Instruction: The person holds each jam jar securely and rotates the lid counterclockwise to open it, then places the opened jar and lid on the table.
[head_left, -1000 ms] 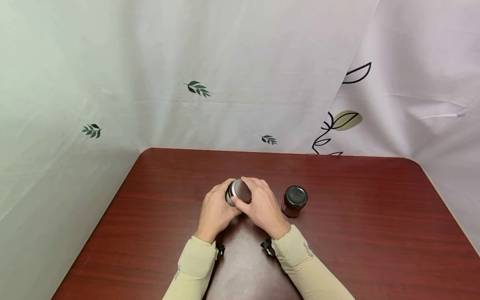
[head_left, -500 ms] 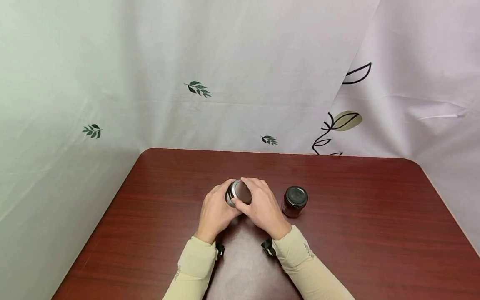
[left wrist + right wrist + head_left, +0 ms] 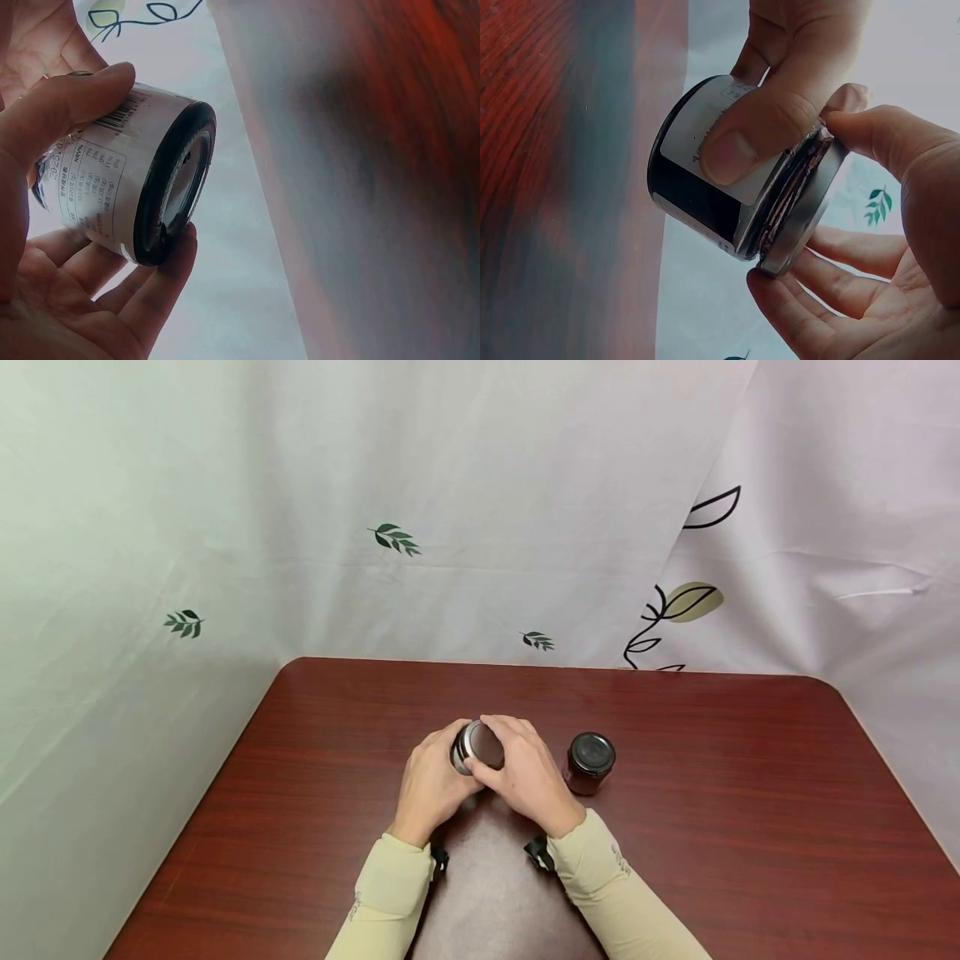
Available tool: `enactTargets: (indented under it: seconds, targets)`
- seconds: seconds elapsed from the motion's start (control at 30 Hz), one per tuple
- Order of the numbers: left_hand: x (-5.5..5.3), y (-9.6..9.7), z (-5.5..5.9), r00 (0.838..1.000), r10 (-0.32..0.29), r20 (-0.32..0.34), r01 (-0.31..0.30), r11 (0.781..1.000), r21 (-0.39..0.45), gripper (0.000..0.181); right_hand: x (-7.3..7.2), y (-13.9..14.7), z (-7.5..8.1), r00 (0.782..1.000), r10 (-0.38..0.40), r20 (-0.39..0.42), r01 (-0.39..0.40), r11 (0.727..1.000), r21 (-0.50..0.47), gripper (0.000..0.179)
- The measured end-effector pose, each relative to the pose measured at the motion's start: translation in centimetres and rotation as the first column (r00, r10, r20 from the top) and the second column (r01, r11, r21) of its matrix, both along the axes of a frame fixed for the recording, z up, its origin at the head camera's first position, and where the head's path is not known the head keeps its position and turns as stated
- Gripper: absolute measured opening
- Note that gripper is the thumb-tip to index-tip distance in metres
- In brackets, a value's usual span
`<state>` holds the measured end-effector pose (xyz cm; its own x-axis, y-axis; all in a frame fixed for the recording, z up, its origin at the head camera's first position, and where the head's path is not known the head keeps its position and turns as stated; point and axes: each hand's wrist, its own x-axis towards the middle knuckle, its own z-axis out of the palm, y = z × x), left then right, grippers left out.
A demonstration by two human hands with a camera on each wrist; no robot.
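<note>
Both hands meet over a small glass jar (image 3: 709,214) with a white label and dark contents, held above the table. My left hand (image 3: 431,778) grips the jar's body, its thumb across the label. In the left wrist view, the jar (image 3: 112,187) tilts so its dark base faces the camera, with printed tables and a barcode on the label. My right hand (image 3: 527,777) holds the silver lid (image 3: 810,214) by its rim between thumb and fingers. Dark, shiny neck shows between lid and label. A second jar (image 3: 591,756) with a black lid stands upright to the right.
The reddish-brown wooden table (image 3: 735,793) has rounded far corners. A white curtain (image 3: 480,485) with leaf prints hangs behind it and along the sides. Light sleeves (image 3: 390,881) and dark wrist straps cover the forearms.
Hardly anything differs. The right wrist has edged slightly to the right, while both hands keep their grip on jar and lid. The second jar stays in place.
</note>
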<state>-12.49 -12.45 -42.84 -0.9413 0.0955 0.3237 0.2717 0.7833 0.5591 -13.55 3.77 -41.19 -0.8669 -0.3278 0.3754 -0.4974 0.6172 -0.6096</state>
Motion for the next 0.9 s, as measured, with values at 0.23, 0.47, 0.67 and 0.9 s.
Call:
enactTargets:
  seconds: [0.23, 0.47, 0.67, 0.9]
  targets:
    - [-0.06, -0.05, -0.04, 1.0, -0.01, -0.016, 0.01, 1.0, 0.0, 0.066, -0.03, 0.19, 0.12, 1.0, 0.015, 0.013, -0.015, 1.0, -0.001, 0.056]
    - [-0.08, -0.04, 0.03, 1.0, -0.013, -0.016, 0.013, 1.0, -0.011, 0.066, -0.1, 0.22, 0.06, 1.0, 0.022, 0.005, -0.022, 1.0, 0.004, 0.055]
    - [-0.08, -0.02, 0.17, 1.0, -0.018, -0.01, 0.018, 1.0, -0.018, 0.066, -0.11, 0.26, 0.07, 1.0, 0.027, 0.0, -0.027, 1.0, 0.009, 0.055]
    - [-0.03, -0.05, 0.24, 1.0, -0.018, 0.005, 0.018, 1.0, -0.009, 0.065, -0.05, 0.28, 0.18, 0.999, 0.036, 0.01, -0.037, 0.999, 0.014, 0.056]
